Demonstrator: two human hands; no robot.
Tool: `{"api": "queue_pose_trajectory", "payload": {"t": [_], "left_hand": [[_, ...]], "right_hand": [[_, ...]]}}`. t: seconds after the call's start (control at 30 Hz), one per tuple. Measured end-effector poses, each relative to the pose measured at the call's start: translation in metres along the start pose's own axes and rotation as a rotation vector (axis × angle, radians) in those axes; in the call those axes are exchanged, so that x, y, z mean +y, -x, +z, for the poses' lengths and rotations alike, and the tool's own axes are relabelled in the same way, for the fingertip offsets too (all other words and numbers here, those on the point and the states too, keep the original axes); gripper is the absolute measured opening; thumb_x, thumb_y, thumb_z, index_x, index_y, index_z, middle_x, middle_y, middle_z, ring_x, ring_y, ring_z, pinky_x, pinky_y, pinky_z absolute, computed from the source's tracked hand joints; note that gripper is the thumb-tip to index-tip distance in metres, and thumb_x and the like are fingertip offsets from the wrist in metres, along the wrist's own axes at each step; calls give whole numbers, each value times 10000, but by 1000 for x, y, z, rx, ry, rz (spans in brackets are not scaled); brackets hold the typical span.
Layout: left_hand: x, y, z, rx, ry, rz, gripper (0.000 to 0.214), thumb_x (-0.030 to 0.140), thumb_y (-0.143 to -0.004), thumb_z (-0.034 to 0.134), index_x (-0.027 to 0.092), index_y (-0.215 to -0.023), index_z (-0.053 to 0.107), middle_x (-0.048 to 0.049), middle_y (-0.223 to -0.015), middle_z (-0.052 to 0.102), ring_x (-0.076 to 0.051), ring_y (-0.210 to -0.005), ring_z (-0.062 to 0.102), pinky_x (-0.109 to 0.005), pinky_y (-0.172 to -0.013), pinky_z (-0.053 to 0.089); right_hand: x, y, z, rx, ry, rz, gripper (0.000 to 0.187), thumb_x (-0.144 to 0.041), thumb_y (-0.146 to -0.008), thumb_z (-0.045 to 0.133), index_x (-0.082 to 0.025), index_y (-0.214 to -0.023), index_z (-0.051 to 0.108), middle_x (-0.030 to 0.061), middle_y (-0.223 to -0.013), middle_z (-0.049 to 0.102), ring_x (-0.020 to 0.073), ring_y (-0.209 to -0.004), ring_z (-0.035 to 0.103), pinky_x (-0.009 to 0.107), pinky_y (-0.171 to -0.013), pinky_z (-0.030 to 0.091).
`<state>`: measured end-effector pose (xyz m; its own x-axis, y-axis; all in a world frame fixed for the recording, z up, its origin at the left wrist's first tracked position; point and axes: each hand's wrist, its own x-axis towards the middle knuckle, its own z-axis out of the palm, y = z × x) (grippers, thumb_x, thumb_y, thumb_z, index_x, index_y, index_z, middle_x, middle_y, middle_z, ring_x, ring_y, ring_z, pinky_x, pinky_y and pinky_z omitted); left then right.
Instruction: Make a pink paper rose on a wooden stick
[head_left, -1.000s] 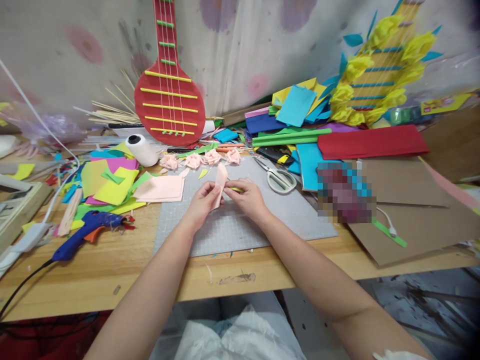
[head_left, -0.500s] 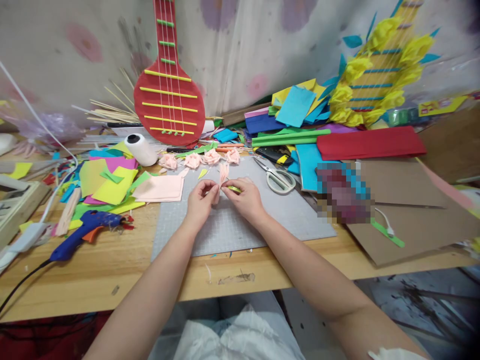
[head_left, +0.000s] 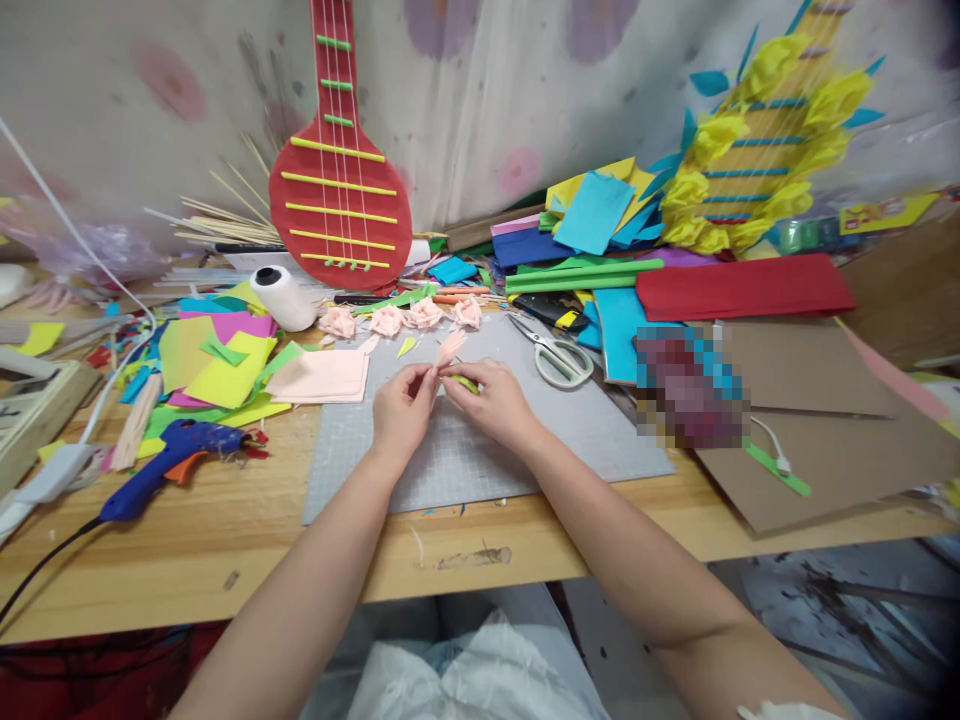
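Observation:
Both my hands meet over the grey cutting mat (head_left: 480,460), pinching a small piece of pale pink paper (head_left: 450,349) between them. My left hand (head_left: 403,408) grips its lower left part with closed fingers. My right hand (head_left: 491,400) pinches its right side and also has a thin green piece (head_left: 465,381) under its fingers. The pink paper is gathered and pokes up beyond my fingertips. Several finished pink paper roses (head_left: 405,319) lie in a row at the mat's far edge. A stack of pink paper squares (head_left: 321,377) rests to the left of my hands.
Scissors (head_left: 556,355) lie right of my hands. A blue glue gun (head_left: 161,466) with its cord sits at front left, near coloured paper scraps (head_left: 217,360) and a white thread spool (head_left: 281,297). A red paper guitar (head_left: 339,190) leans on the wall. Cardboard (head_left: 825,420) covers the right.
The pink paper went from a flat upright strip to a gathered, narrower bunch tilted to the right. My fingers have closed in tighter around it.

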<state>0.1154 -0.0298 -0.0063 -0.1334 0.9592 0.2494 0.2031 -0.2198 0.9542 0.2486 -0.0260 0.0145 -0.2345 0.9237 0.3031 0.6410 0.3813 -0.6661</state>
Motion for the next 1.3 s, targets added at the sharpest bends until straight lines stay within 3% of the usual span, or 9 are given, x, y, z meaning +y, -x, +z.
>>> {"api": "queue_pose_trajectory", "payload": {"t": [0.2, 0.53, 0.83, 1.07, 1.3], "left_hand": [[-3, 1, 1, 97, -78, 6, 220, 391, -736, 546, 191, -755, 636, -2, -684, 619, -125, -625, 530, -220, -612, 382], [-2, -2, 5, 64, 145, -96, 230, 391, -716, 564, 162, -712, 588, 1, -649, 596, -107, -599, 532, -211, -592, 410], [3, -1, 7, -34, 409, -286, 237, 383, -660, 617, 160, -694, 545, 15, -604, 597, -121, -544, 593, -236, -542, 471], [2, 0, 8, -92, 496, -339, 259, 358, -606, 681, 156, -706, 554, 16, -655, 619, -114, -588, 603, -245, -561, 494], [8, -2, 8, -39, 546, -459, 304, 341, -541, 729, 135, -661, 541, 18, -571, 602, -111, -559, 602, -215, -546, 474]], "right_hand": [[-2, 1, -4, 86, -24, -18, 262, -289, -814, 427, -199, -1029, 548, -2, -692, 573, 149, -725, 506, 298, -752, 331], [3, -1, -17, 161, 34, -94, 153, -292, -766, 503, -211, -863, 588, 6, -688, 544, 161, -763, 471, 305, -761, 313], [11, -4, -18, 14, 101, -97, 198, -401, -762, 554, -242, -781, 671, 14, -666, 561, 168, -768, 440, 296, -723, 295], [10, -3, -11, 32, 42, -89, 143, -343, -757, 574, -238, -766, 672, 8, -707, 599, 163, -781, 464, 294, -734, 313], [10, -3, -11, 73, -29, -35, 115, -301, -745, 583, -221, -740, 666, 4, -709, 618, 155, -774, 485, 285, -746, 336]]}}
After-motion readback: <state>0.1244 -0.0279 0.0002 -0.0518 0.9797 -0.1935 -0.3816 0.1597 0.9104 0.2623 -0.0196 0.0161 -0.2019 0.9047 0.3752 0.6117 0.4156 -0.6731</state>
